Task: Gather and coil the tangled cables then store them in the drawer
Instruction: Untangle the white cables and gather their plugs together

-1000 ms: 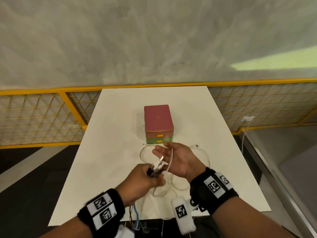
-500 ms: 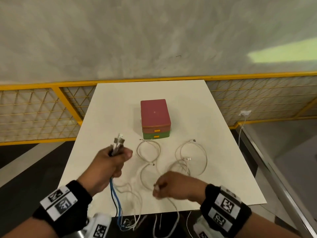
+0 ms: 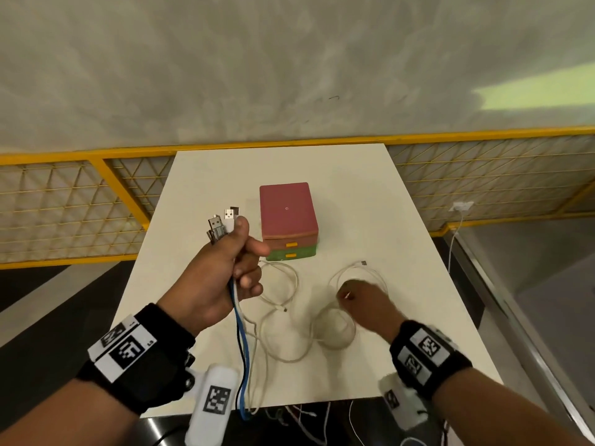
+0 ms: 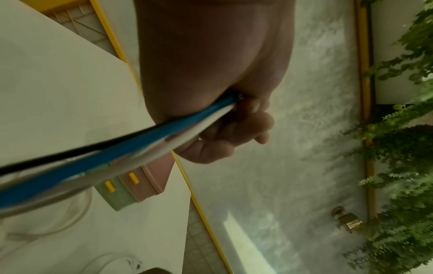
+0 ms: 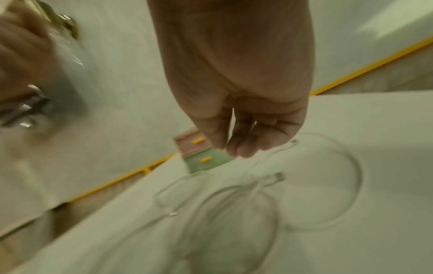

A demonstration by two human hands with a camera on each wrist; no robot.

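Observation:
My left hand is raised over the white table and grips a bundle of cables, blue, black and white. Their USB plugs stick up out of the fist, and the cords hang down past the table's near edge. White cable loops lie tangled on the table. My right hand hovers low over the right loop. Its fingertips are bunched and point down, close to a white plug; I see nothing between them.
A small drawer box with a pink top, a green bottom drawer and yellow handles stands mid-table, both drawers closed. A yellow mesh railing runs behind the table. More cable ends dangle below the near edge.
The hands have parted. My left hand has risen up and forward with the bundle of plugs. My right hand has dropped to the table and moved right and forward to the right loop.

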